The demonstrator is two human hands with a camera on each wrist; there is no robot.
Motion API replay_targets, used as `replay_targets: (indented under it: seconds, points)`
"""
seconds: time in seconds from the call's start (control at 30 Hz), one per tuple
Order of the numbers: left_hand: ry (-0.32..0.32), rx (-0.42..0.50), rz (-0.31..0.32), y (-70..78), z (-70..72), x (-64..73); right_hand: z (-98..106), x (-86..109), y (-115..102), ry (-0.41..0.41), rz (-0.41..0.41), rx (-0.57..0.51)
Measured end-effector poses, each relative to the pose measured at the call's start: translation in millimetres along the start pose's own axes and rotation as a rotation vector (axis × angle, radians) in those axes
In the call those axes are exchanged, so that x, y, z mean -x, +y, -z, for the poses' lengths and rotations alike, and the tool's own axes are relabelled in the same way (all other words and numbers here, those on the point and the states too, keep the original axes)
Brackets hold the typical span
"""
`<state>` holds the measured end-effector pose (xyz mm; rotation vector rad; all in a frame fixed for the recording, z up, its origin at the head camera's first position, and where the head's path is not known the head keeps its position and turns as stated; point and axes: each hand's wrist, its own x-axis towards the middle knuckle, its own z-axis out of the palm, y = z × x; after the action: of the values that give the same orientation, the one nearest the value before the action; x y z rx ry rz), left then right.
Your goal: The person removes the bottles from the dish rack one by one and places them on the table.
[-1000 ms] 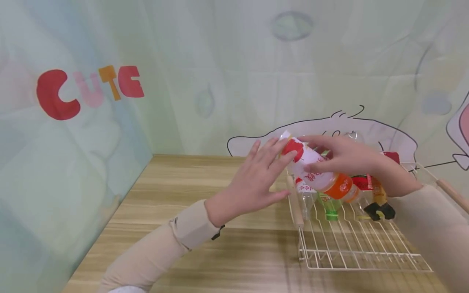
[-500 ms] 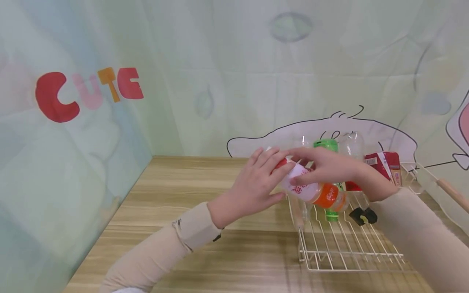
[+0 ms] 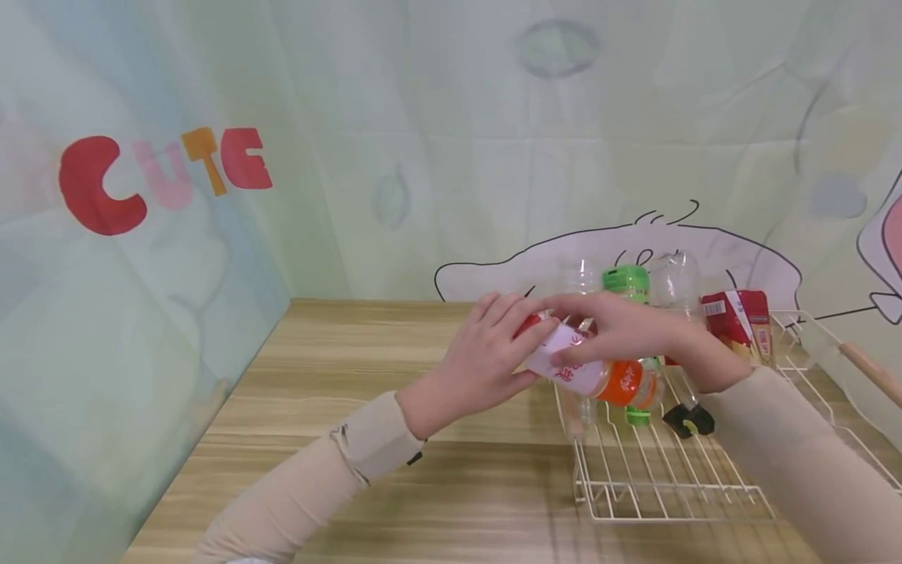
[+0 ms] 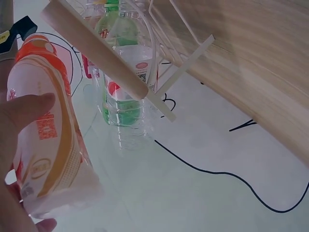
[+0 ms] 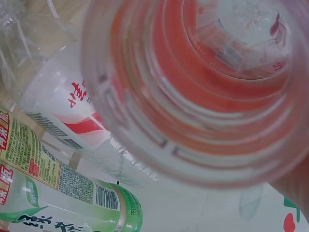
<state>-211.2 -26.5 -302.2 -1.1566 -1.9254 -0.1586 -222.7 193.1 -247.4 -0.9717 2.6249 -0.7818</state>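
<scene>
Both hands hold a clear plastic bottle (image 3: 588,377) with a white label, red print and an orange band near its neck. It lies slanted in the air over the rack's left side, neck toward the lower right. My left hand (image 3: 475,364) grips the base end, fingers over the top and thumb below. Around its middle my right hand (image 3: 623,323) holds on, thumb against the label. In the right wrist view the bottle's mouth (image 5: 217,176) has no cap, and the inside looks empty. The left wrist view shows the label (image 4: 55,159) up close.
Below and behind the hands stands a white wire rack (image 3: 676,518) with wooden handles (image 3: 870,374). Several things lean in it: a green bottle (image 3: 627,278), clear bottles (image 3: 675,282) and a red packet (image 3: 736,317). The wooden table (image 3: 366,345) extends to the left; a printed curtain hangs behind.
My right hand has moved left and down with the bottle, bringing it into my left hand. The left fingers, straighter before, now close over its base. More of the rack's contents shows.
</scene>
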Motion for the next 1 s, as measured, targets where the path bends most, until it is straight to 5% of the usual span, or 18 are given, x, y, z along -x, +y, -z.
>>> replay_targets:
  seconds: [0.5,0.77,1.0]
  points:
    - [-0.139,0.218,0.122,-1.0,3.3,0.3,-2.0,-2.6,1.9,-0.022,0.017,-0.026]
    - [-0.199,0.249,0.166,-1.7,4.2,0.4,-4.8,-4.7,2.8,-0.029,0.014,-0.012]
    - [-0.190,0.253,0.168,-1.9,3.0,1.3,-4.8,-4.1,1.6,-0.025,0.020,-0.002]
